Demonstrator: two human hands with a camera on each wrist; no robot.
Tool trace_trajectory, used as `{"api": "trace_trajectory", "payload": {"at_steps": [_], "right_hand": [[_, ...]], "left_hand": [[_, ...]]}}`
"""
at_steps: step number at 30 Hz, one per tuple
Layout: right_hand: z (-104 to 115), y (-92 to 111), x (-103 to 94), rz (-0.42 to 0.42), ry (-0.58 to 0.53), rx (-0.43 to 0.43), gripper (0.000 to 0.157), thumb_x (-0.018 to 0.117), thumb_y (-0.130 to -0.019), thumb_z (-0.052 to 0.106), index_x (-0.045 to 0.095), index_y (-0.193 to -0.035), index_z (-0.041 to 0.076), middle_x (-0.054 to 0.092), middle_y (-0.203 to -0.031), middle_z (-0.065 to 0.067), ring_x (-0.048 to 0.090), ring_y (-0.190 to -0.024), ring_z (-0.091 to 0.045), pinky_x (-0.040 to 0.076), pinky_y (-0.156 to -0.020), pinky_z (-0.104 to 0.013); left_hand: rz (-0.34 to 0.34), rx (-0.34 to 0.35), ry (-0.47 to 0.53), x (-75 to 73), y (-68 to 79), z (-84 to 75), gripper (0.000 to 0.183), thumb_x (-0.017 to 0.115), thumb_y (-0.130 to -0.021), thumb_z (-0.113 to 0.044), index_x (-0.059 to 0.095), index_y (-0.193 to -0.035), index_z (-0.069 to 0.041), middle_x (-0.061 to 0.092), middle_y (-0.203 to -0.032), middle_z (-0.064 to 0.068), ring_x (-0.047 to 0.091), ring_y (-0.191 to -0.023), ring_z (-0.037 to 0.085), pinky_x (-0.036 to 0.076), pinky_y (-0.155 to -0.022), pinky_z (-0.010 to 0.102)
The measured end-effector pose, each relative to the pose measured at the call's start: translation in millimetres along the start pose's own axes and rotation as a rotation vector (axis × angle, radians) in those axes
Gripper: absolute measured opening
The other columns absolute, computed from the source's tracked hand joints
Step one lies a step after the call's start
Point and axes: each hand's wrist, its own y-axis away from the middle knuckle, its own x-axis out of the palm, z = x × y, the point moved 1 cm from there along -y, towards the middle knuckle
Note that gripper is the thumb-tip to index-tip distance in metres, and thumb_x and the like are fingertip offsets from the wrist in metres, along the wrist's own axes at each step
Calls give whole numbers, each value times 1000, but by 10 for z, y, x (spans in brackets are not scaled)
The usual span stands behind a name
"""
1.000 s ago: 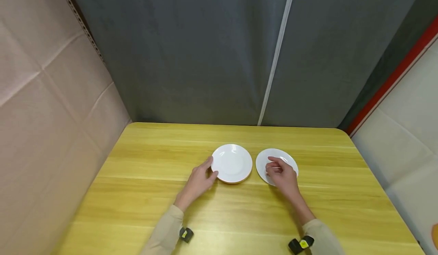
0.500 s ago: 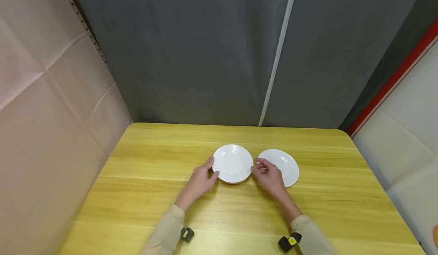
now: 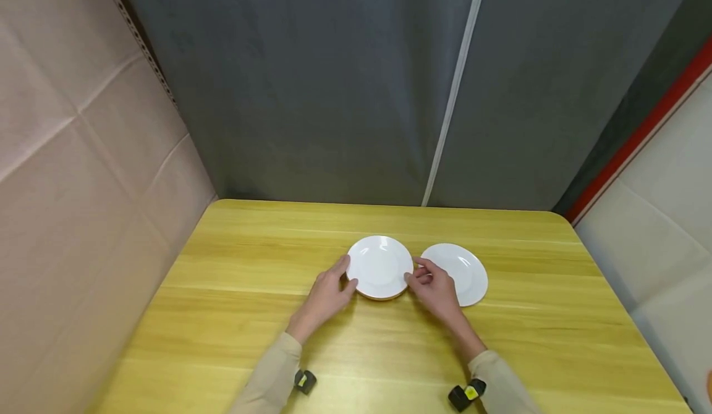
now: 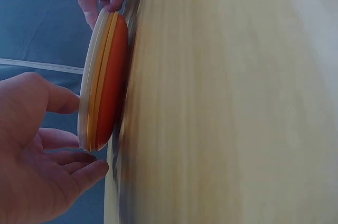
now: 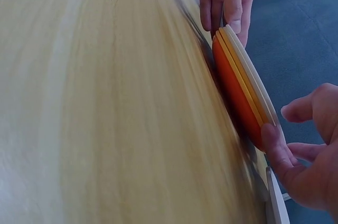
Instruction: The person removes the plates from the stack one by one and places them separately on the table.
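A stack of plates point(image 3: 380, 266) sits mid-table, a white plate on top. The wrist views show yellow rims under it and an orange plate point(image 4: 114, 78) at the bottom. My left hand point(image 3: 325, 293) holds the stack's left edge between thumb and fingers. At the right edge, my right hand point(image 3: 436, 290) grips the rim with thumb and curled fingers; in the right wrist view a fingertip point(image 5: 270, 131) lies against the rims. Another white plate point(image 3: 461, 275) lies just right of the stack, partly behind my right hand.
The wooden table point(image 3: 222, 266) ends at a dark grey curtain point(image 3: 311, 92). A pale cloth wall point(image 3: 83, 185) stands left, and a white panel with a red edge point(image 3: 645, 145) stands right. Bare wood surrounds the plates.
My right hand has moved left, from over the separate white plate to the right rim of the stack. My left hand stays on the left rim; the plates hold their places.
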Motion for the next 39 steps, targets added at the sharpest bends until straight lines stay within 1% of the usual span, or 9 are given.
{"api": "trace_trajectory", "payload": {"at_steps": [4,8,12,16,21,26,31,35,39], "right_hand": [[8,16,-11,8,-35,6,43,77,-87,13,66,-128,2,67,-93,-9,62,-74,-3,50,-67,-14],[-4,32,-5,32,-91,37,47,75,-88,10,62,-132,1,65,-91,-10,64,-70,-4,51,-63,-15],[-20,33,11,45,-182,81,48,73,-89,5,58,-134,0,62,-88,-9,67,-65,-8,55,-62,-18],[-20,22,18,48,-279,116,49,69,-89,0,54,-135,-3,60,-84,-8,66,-62,-10,57,-61,-20],[-14,22,-11,52,-385,175,50,66,-90,-3,52,-138,-4,61,-83,-5,65,-62,-9,58,-62,-20],[-28,35,-66,44,-452,215,49,65,-91,-3,54,-139,-3,61,-83,-3,67,-63,-10,61,-66,-22],[-57,51,-113,28,-459,191,46,64,-92,-3,56,-137,-5,69,-83,-7,68,-64,-11,62,-67,-24],[-94,60,-130,16,-480,173,41,63,-94,-4,59,-134,-6,73,-91,-13,68,-67,-10,63,-68,-26],[-136,68,-148,-1,-496,168,38,62,-95,-4,61,-133,-6,74,-96,-15,69,-68,-9,63,-68,-26]], "left_hand": [[-9,17,-13,8,1,-13,65,59,-103,-29,34,-156,1,31,-162,22,33,-151,34,32,-122,47],[-8,29,-23,8,0,-24,66,59,-103,-31,35,-156,0,31,-162,24,33,-150,37,32,-122,49],[2,29,-26,13,6,-19,68,59,-102,-33,34,-157,-2,30,-162,24,33,-150,37,31,-123,50],[17,34,-23,17,22,-5,69,57,-103,-35,31,-158,-1,28,-163,23,31,-151,35,30,-123,49],[40,37,-22,18,32,5,70,53,-106,-35,25,-158,2,25,-165,20,28,-153,33,28,-124,45],[40,48,-3,4,22,-7,67,50,-107,-33,26,-158,3,27,-164,22,28,-152,34,29,-124,47],[23,48,0,4,4,-2,64,50,-107,-29,27,-156,5,28,-163,22,30,-152,34,30,-123,46],[2,45,12,5,-9,6,63,53,-105,-25,31,-155,5,32,-161,22,33,-150,33,31,-122,44],[-11,39,32,-1,-25,13,63,57,-104,-23,32,-155,5,35,-160,22,36,-149,32,32,-122,44]]}}
